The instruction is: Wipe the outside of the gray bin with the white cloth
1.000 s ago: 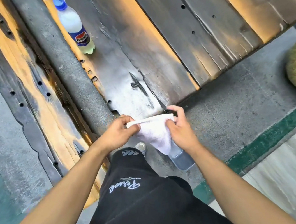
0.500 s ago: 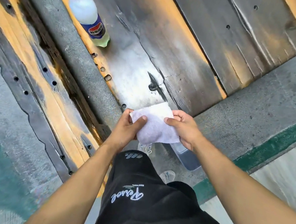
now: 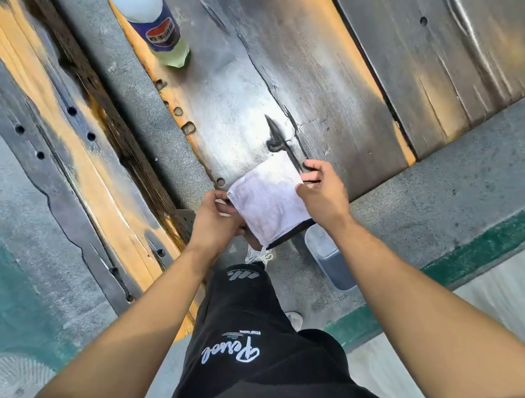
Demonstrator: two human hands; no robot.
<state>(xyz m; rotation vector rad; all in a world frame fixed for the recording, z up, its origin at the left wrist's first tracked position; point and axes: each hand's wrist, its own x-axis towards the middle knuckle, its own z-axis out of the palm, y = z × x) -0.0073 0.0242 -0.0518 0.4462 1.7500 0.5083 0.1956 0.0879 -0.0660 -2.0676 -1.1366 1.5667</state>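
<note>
both hands pinch the white cloth (image 3: 267,199) taut, left hand (image 3: 218,223) at its near corner and right hand (image 3: 322,193) at its far edge, seemingly squaring it before wiping the gray bin (image 3: 330,258) on the ground beneath.

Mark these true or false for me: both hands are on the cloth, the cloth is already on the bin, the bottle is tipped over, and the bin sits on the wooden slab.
1. Both hands hold the white cloth. True: the left hand and the right hand each grip an edge.
2. The cloth touches the gray bin. False: it is held above it.
3. The bottle lies tipped over. False: it stands upright.
4. The bin sits on the wooden slab. False: it stands on the concrete floor.
</note>
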